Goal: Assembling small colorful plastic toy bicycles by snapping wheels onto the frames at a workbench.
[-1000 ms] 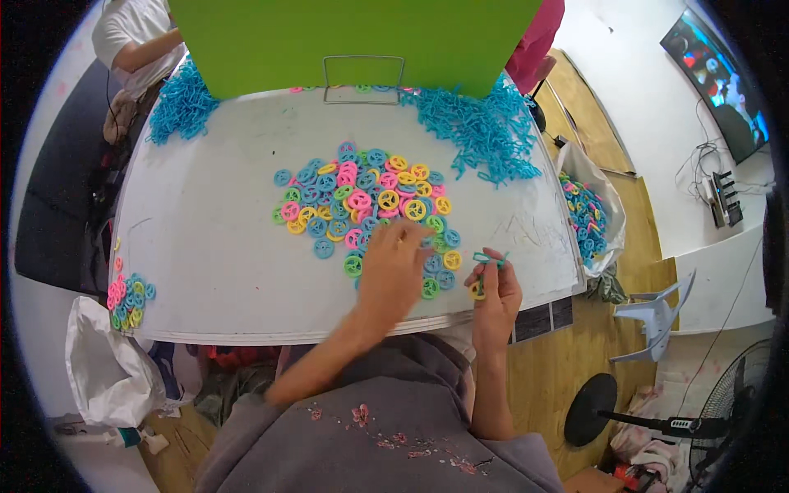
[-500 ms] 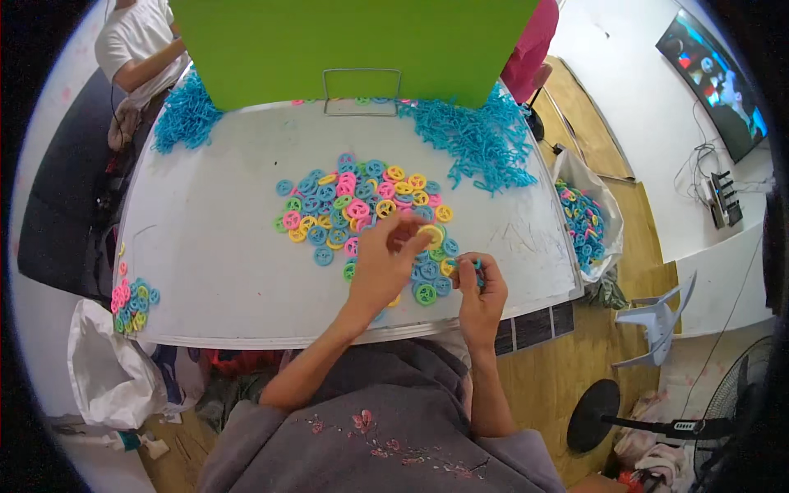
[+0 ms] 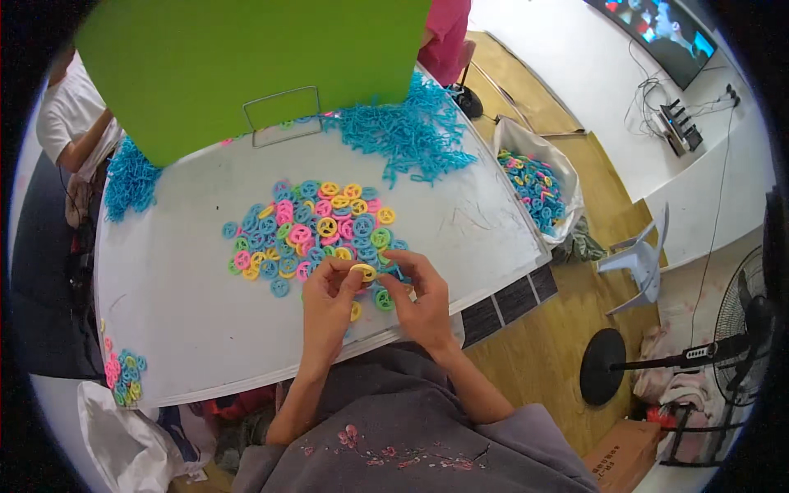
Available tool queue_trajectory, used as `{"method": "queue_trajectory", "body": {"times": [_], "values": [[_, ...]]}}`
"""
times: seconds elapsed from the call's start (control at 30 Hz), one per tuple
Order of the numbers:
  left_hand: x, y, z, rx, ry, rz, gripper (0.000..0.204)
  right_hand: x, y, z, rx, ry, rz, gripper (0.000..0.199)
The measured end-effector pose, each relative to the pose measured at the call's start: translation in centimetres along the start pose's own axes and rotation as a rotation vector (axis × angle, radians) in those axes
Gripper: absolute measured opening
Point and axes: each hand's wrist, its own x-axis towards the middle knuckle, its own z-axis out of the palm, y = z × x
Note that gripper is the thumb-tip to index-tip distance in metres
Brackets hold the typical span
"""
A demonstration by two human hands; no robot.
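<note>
Across a scuffed white tabletop (image 3: 181, 320), in front of a bright green upright panel (image 3: 246, 66), strewn with a loose heap of blue, pink, yellow and green spoked plastic rings (image 3: 304, 218). Just above the near side of the heap, gripping a round yellow plastic ring (image 3: 362, 272) between thumb and fingertips of the left hand (image 3: 327, 304). Close beside it, pinching a slim blue plastic link (image 3: 394, 269) in the curled right hand (image 3: 423, 300); whether touching, too finger-covered to tell. Could slip from so narrow a pinch if pushed off-centre, dropping among lookalikes below. Could bend or jam if pressed together at a slant. Might scatter loose rings if brushed by knuckles.
</note>
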Motion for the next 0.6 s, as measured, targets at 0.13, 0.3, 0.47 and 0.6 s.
{"method": "queue_trajectory", "body": {"times": [0.13, 0.3, 0.47, 0.6], "values": [[0.1, 0.1, -0.2, 0.052, 0.059, 0.071, 0.006, 0.1, 0.3, 0.2, 0.242, -0.053, 0.273, 0.030], [0.1, -0.3, 0.0, 0.170, 0.130, 0.200, 0.005, 0.4, 0.3, 0.9, 0.308, -0.091, 0.266, 0.029], [0.1, -1.0, 0.0, -0.125, 0.091, 0.052, 0.005, -0.3, 0.6, 1.3, 0.136, 0.028, 0.044, 0.027], [-0.5, -0.6, -0.1, -0.197, 0.128, 0.005, 0.007, -0.9, 0.9, 2.4, 0.030, 0.029, -0.003, 0.025]]}}
